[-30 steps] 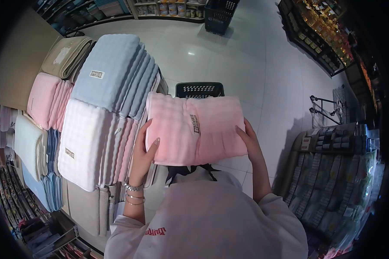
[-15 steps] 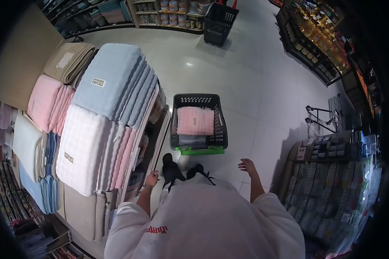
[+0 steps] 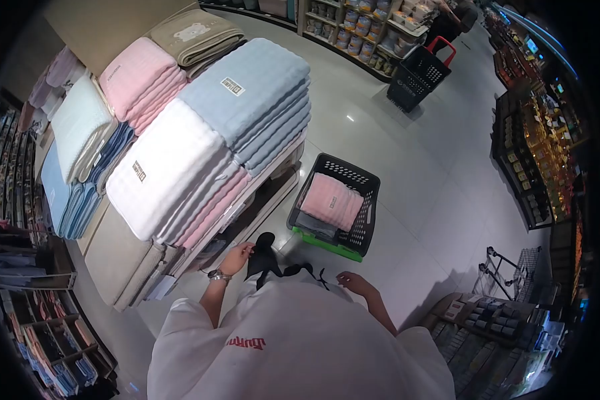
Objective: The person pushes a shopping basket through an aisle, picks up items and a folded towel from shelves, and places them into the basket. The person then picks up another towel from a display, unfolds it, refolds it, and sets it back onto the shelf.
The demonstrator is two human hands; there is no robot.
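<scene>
My left hand [image 3: 236, 258] hangs beside the display edge, fingers loosely apart, holding nothing. My right hand [image 3: 354, 283] hangs low in front of my body, empty, its fingers loosely spread. Beyond my hands a black basket [image 3: 369, 212] with a green edge stands on the floor. In it lies a folded pink towel [image 3: 332, 201] with a small label, over a grey folded item [image 3: 315, 225]. On the left are a stack of blue towels [image 3: 247, 87] and a white towel [image 3: 167, 167] on top of grey and pink ones.
A second black basket [image 3: 417, 77] with a red handle stands farther off, near a person [image 3: 452, 23] by the shelves [image 3: 360, 33]. At the lower right are a display [image 3: 493, 320] and a wire cart [image 3: 527, 270]. Pink towels [image 3: 140, 77] lie at the upper left.
The pink towel left both hands and now lies in the basket. My hands have dropped lower and closer to my body. The view has turned, bringing a person into sight at the top.
</scene>
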